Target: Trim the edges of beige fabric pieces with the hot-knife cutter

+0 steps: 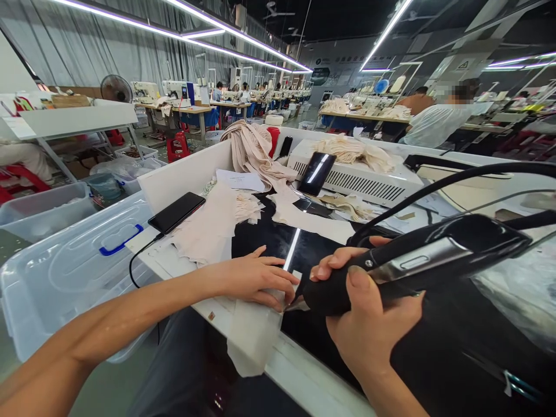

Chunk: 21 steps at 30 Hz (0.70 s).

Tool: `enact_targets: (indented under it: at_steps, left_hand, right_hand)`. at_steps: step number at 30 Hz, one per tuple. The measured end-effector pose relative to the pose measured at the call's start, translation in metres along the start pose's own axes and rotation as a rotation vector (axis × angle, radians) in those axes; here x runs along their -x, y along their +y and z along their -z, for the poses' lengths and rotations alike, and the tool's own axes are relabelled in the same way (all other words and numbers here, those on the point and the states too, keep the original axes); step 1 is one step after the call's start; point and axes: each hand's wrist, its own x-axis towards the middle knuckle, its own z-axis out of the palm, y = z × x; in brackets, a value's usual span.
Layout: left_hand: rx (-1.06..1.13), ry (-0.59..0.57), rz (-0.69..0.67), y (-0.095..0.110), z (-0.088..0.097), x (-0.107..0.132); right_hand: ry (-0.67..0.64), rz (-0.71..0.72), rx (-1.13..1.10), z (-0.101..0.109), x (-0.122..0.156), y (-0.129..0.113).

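My right hand [369, 324] is wrapped round a bulky black handheld tool [482, 243] with a silver panel and a cable behind it. The tool's dark nose points down and left, close to my left fingertips. On the glossy black work surface [254, 240], my left hand [256, 281] lies flat with its fingers spread. Under it, a pale translucent piece of cloth [254, 341] hangs over the front edge. A small white piece [297, 277] lies beside my left fingers. The tool's nose hides whether its tip touches the cloth.
Cut beige cloth pieces [208, 226] lie left, near a black phone [177, 211] on a cable. Another phone [318, 174] leans against a white vented box [369, 179]. A black hose [434, 182] arcs over the right side. A lidded plastic bin [78, 249] stands left. A person [434, 124] sits beyond.
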Motion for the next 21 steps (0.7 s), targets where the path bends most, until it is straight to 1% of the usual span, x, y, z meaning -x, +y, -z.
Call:
enact_targets:
  at_steps: [3,5,7,9,10,11,12,13,16,18,20,21]
  left_hand:
    - [-0.068,0.019,-0.039,0.0,0.001,-0.002]
    - [-0.132,0.077,-0.072,0.002,-0.001,-0.001]
    - [-0.193,0.199,-0.075,0.008,-0.008,0.004]
    - [-0.265,0.347,-0.025,0.018,-0.019,0.013]
    - [-0.315,0.409,0.015,0.024,-0.026,0.018]
    - [-0.378,0.445,0.045,0.031,-0.034,0.024]
    - [-0.442,0.46,0.049,0.037,-0.042,0.029]
    - [-0.48,0.446,0.045,0.043,-0.05,0.033]
    - [-0.518,0.406,0.05,0.054,-0.069,0.04]
    - [-0.509,0.392,0.092,0.055,-0.075,0.041]
    - [-0.486,0.388,0.124,0.052,-0.076,0.041]
    - [-0.471,0.391,0.119,0.049,-0.074,0.041]
  right_hand:
    - [0.012,-0.011,0.013,-0.001,0.0,0.0]
    - [0.011,-0.012,0.007,-0.001,-0.001,-0.002]
    - [0.017,-0.008,-0.006,-0.001,-0.004,-0.004]
    - [0.043,0.004,-0.009,0.0,-0.009,-0.007]
    - [0.063,0.009,-0.005,0.001,-0.013,-0.009]
    - [0.083,0.009,0.002,0.003,-0.016,-0.011]
    - [0.1,0.003,0.012,0.004,-0.02,-0.013]
    - [0.113,-0.009,0.026,0.006,-0.024,-0.015]
    - [0.13,-0.05,0.083,0.012,-0.034,-0.02]
    - [0.129,-0.055,0.117,0.014,-0.038,-0.022]
    - [0.116,-0.05,0.134,0.016,-0.04,-0.024]
    - [0.11,-0.049,0.137,0.017,-0.041,-0.025]
